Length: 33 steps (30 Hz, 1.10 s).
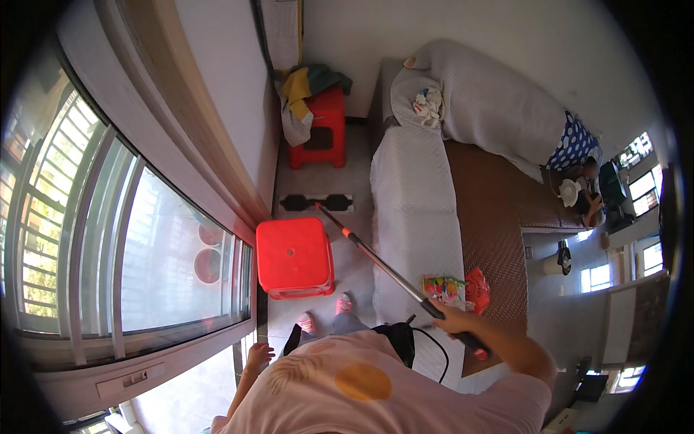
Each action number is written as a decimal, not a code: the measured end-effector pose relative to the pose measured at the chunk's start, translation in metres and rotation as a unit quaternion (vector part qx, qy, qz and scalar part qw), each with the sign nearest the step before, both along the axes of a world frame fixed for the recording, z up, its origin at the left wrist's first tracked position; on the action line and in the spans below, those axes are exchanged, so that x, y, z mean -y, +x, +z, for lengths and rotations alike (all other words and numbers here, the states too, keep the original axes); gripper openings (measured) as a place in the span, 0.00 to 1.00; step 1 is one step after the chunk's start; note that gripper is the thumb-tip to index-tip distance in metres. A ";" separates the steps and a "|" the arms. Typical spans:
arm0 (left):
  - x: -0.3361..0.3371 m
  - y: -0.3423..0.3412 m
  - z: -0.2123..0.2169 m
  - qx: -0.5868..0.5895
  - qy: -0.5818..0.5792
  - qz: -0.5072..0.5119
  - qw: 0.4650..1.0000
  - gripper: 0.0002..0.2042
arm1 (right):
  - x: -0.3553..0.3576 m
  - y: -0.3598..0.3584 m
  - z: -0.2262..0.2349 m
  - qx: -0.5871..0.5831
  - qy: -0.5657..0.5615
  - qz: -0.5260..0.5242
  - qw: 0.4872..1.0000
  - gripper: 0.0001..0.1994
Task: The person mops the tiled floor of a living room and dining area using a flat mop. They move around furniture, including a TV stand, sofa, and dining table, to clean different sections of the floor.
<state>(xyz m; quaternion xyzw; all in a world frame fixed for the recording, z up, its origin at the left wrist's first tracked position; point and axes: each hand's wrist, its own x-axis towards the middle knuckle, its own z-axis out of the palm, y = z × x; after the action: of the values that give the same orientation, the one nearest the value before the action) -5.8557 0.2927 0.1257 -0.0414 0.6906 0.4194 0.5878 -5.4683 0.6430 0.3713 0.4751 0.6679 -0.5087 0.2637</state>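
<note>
My right hand [457, 322] is wrapped round the black grip of a flat mop [387, 267]. Its silver pole, with orange joints, slants away to the far left. The wide, dark mop head [296, 203] with pale edges lies flat on the floor, beyond a red plastic stool [291, 252]. My left hand [260, 354] hangs low at my side near the window frame. It holds nothing, and its loosely bent fingers are apart.
Another red stool [329, 130] at the far wall bears draped cloths [298, 94]. A covered sofa [416, 195] runs along the right, with colourful packages [444, 291] on it. A sliding window [181, 253] lines the left. A person [591, 192] sits far right.
</note>
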 end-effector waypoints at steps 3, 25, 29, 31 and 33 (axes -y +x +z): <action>-0.007 0.012 -0.007 -0.005 -0.009 -0.032 0.999 0.11 | -0.027 0.022 0.036 0.062 -0.010 -0.013 0.998 0.31; -0.094 -0.012 -0.012 -0.043 0.043 -0.288 0.956 0.12 | 0.159 0.071 -0.007 0.140 0.058 -0.179 0.972 0.30; -0.092 -0.022 -0.012 -0.042 0.025 -0.351 0.935 0.11 | 0.208 0.020 0.025 -0.033 -0.095 -0.349 0.932 0.30; -0.106 -0.023 -0.004 -0.061 0.023 -0.406 0.911 0.10 | 0.207 -0.003 0.044 -0.090 -0.090 -0.382 0.915 0.30; -0.114 -0.013 0.018 -0.067 0.066 -0.404 0.910 0.09 | 0.190 -0.013 0.038 -0.144 -0.086 -0.432 0.886 0.31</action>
<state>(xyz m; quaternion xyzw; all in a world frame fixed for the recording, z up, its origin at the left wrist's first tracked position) -5.8684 0.4072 0.1433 0.3082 0.6572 0.1927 0.6603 -5.4815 0.4527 0.4093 0.6138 0.3805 -0.6904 -0.0415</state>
